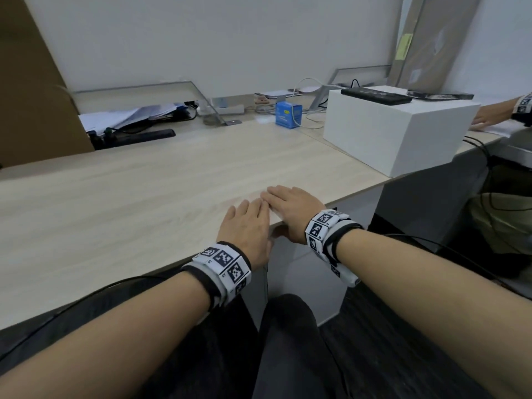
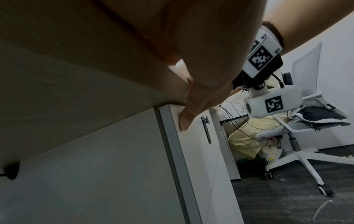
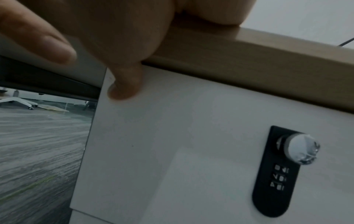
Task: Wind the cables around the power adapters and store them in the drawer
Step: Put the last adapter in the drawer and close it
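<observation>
My left hand (image 1: pixel 247 218) and right hand (image 1: pixel 288 201) lie flat, side by side, on the front edge of the wooden desk (image 1: pixel 144 197), fingers straight and holding nothing. Below the edge, the right thumb (image 3: pixel 124 87) touches the top corner of a white drawer front (image 3: pixel 191 136), which is closed and carries a black combination lock (image 3: pixel 273 174) with a silver knob. The left wrist view shows the same thumb (image 2: pixel 186 116) on that white front (image 2: pixel 193 151). I see no power adapter near my hands. A black flat device (image 1: pixel 375 95) lies on the white box, and loose cables (image 1: pixel 299 90) lie behind.
A white box (image 1: pixel 400 131) stands at the desk's right end, with a small blue box (image 1: pixel 288 114) behind it. A black power strip (image 1: pixel 144 136) and papers lie at the back left. Another person's hand (image 1: pixel 489 118) rests at the far right, by a white office chair (image 2: pixel 306 128).
</observation>
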